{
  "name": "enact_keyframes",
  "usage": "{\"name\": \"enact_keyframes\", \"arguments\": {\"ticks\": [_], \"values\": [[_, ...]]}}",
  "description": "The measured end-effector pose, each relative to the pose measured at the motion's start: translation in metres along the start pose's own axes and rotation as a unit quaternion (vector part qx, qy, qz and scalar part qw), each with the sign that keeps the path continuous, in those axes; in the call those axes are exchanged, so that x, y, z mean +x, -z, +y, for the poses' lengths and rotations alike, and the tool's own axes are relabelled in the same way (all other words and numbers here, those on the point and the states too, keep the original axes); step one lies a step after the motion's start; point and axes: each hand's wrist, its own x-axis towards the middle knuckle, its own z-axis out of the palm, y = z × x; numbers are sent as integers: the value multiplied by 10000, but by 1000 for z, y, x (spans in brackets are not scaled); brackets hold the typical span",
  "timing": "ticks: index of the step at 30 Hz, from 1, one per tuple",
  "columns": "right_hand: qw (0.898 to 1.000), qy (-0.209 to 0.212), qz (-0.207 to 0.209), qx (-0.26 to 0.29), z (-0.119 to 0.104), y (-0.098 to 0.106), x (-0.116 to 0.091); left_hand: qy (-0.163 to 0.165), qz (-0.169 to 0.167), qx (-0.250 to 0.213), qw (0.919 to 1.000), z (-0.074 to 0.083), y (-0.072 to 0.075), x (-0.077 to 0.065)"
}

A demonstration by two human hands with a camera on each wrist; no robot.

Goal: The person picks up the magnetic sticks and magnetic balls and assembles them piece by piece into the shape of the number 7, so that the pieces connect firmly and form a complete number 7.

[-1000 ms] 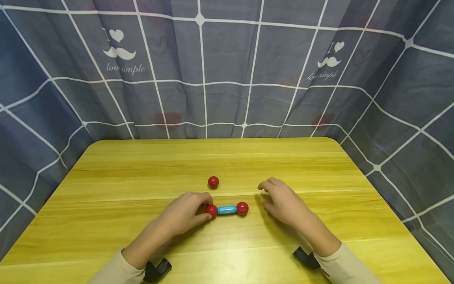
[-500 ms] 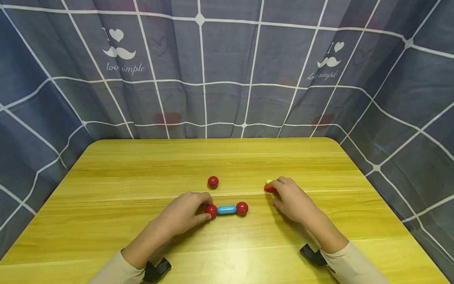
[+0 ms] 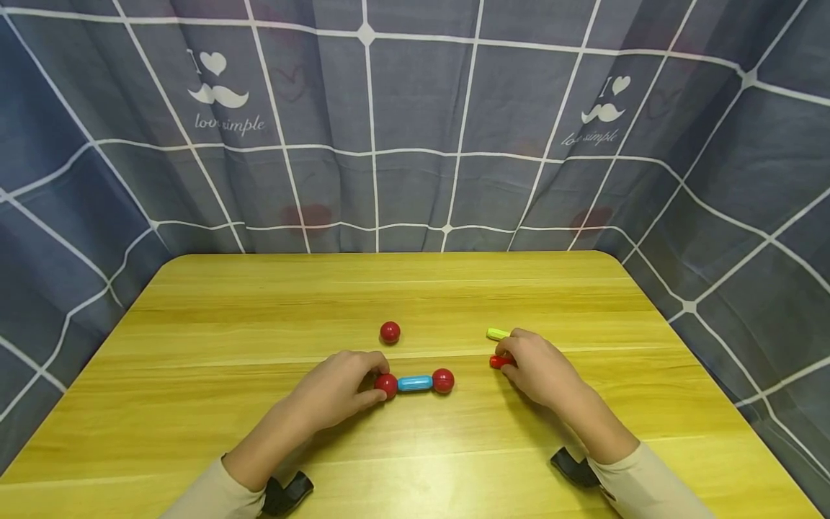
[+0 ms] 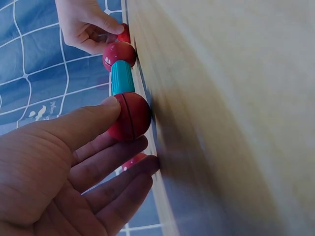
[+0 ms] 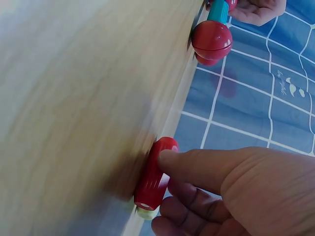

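My left hand (image 3: 337, 389) pinches one red ball (image 4: 130, 117) between thumb and fingers. That ball is joined by a ridged blue rod (image 3: 415, 383) to a second red ball (image 3: 443, 380), the whole piece lying on the table. To its right, my right hand (image 3: 541, 366) pinches a short red rod (image 5: 155, 173) at the table top, thumb on its side. Just behind that rod lies a yellow-green rod (image 3: 497, 334), partly hidden by the right fingers. Behind the joined piece sits a loose red ball (image 3: 390, 332), touched by neither hand.
The wood-grain table (image 3: 259, 303) has rounded far corners. A grey-blue curtain (image 3: 415, 187) with white lines stands behind it and along both sides. Black straps (image 3: 287, 494) sit at both wrists.
My right hand has moved slightly right and taken hold of the red rod, drawing it nearer and apart from the yellow-green one. The left hand has stayed in place.
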Motion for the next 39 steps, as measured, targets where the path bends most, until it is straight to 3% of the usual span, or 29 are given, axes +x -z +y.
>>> {"name": "enact_keyframes", "arguments": {"ticks": [15, 39], "values": [[9995, 90, -213, 221, 3, 3, -7, -11, 13, 30, 10000, 3, 2, 0], [9968, -293, -730, 116, -20, 4, -8, -3, 62, 36, 10000, 3, 1, -1]]}}
